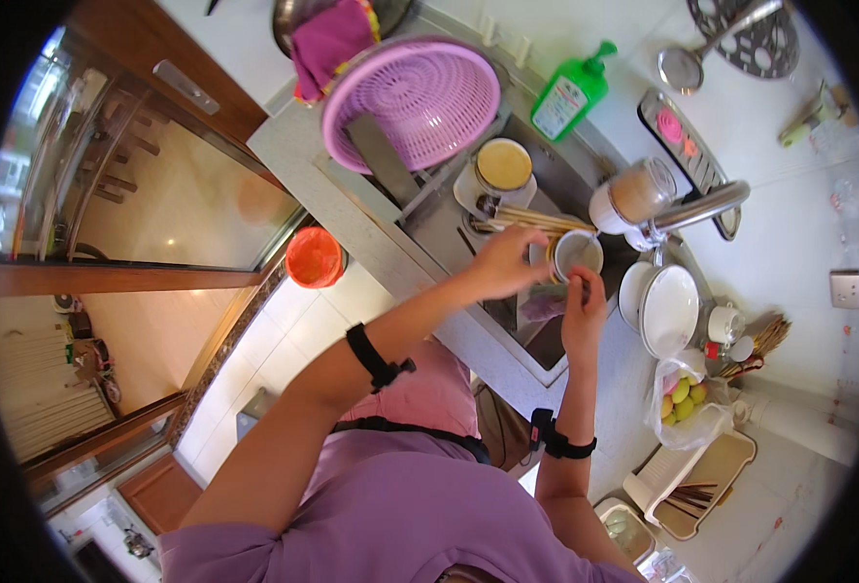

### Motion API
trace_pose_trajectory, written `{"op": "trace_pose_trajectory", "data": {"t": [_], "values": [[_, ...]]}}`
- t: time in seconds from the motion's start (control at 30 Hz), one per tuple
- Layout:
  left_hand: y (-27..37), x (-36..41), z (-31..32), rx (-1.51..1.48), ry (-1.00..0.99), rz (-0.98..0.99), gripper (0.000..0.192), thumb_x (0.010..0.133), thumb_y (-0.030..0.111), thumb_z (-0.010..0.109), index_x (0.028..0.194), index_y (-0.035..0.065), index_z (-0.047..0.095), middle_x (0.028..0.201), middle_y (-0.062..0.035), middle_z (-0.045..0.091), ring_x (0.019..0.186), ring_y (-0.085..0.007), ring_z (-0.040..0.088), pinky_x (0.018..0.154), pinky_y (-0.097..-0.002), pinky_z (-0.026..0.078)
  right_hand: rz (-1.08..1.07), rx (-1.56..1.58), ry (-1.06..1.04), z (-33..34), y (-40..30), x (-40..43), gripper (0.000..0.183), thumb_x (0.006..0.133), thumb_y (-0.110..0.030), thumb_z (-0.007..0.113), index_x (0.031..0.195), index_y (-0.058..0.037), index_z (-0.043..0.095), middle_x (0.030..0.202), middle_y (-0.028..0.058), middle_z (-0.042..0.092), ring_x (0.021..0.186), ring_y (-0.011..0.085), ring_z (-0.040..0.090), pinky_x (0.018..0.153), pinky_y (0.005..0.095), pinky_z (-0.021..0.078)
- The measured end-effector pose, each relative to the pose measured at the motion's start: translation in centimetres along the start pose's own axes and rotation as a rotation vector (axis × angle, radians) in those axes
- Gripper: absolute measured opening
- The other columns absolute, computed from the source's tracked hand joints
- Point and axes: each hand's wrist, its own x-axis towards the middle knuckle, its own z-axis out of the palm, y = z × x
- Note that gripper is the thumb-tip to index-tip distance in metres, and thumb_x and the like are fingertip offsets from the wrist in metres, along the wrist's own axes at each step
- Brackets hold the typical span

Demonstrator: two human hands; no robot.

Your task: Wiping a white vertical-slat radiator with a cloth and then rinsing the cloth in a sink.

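Note:
Over the sink basin (436, 237), a small white cup (581, 251) is tilted with its mouth towards me. My left hand (506, 261) grips its left side, where a yellow edge shows. The fingertips of my right hand (584, 313) pinch its near rim. Just beyond my left hand lies a bunch of wooden chopsticks (538, 217). Behind them a round container with a tan top (503, 165) rests on a white dish (466, 191). A purplish cloth-like thing (543, 304) lies below the cup, partly hidden.
The chrome faucet (710, 205) with a water filter (637, 193) reaches in from the right. A pink colander (429, 102) stands at the back left, a green pump bottle (571, 95) behind the sink. White plates (668, 310) and bagged fruit (684, 401) sit right. An orange-lined bin (315, 256) stands on the floor.

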Motion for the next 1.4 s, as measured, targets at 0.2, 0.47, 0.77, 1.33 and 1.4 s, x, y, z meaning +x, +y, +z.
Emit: {"op": "trace_pose_trajectory", "data": {"t": [0.2,0.47,0.77,1.33,1.4], "values": [[2.9,-13.4,-7.6,-0.109,0.017,-0.074,0.031,0.082,0.022,0.080,0.105,0.0045,0.067,0.088,-0.0069,0.068,0.077,-0.0138,0.065,0.066,-0.0280,0.050,0.326,0.728,-0.322,8.3,-7.6,-6.0,0.051,0.090,-0.002,0.052,0.141,-0.0072,0.048,0.132,0.0131,0.057,0.113,0.0237,0.059,0.099,0.0389,0.0466],[9.4,-46.6,-20.0,-0.086,0.209,-0.327,0.022,0.088,0.017,0.077,0.102,0.0044,0.066,0.071,0.0004,0.059,0.065,-0.0083,0.053,0.058,-0.0266,0.044,0.408,0.299,-1.050,25.2,-15.6,-24.2,0.045,0.091,-0.012,0.073,0.132,-0.0032,0.055,0.114,0.0054,0.062,0.102,0.0153,0.061,0.090,0.0308,0.0520],[9.6,-66.8,-20.0,-1.217,0.878,0.026,0.012,0.095,0.009,0.064,0.106,0.0089,0.058,0.077,0.0062,0.054,0.055,0.0008,0.039,0.041,-0.0186,0.026,0.626,0.567,-1.606,45.6,-21.8,-35.1,0.037,0.098,-0.018,0.063,0.132,-0.0034,0.054,0.120,0.0059,0.061,0.113,0.0190,0.059,0.097,0.0368,0.0484],[2.2,-90.3,-41.6,-0.815,1.999,-0.021,0.006,0.092,0.012,0.065,0.091,0.0104,0.060,0.082,0.0001,0.063,0.073,-0.0104,0.059,0.066,-0.0247,0.046,-0.042,0.060,-2.032,89.1,-27.1,-56.2,0.041,0.085,-0.039,0.080,0.092,-0.0012,0.066,0.079,0.0054,0.067,0.070,0.0108,0.061,0.060,0.0268,0.0483],[2.8,-95.4,-47.1,-0.712,2.113,0.011,0.011,0.089,0.004,0.065,0.085,0.0091,0.056,0.077,-0.0013,0.061,0.065,-0.0105,0.056,0.058,-0.0243,0.043,-0.394,-0.025,-2.085,96.6,-30.4,-59.3,0.053,0.075,-0.048,0.087,0.081,0.0001,0.065,0.070,0.0048,0.063,0.068,0.0133,0.059,0.059,0.0308,0.0469]]}}
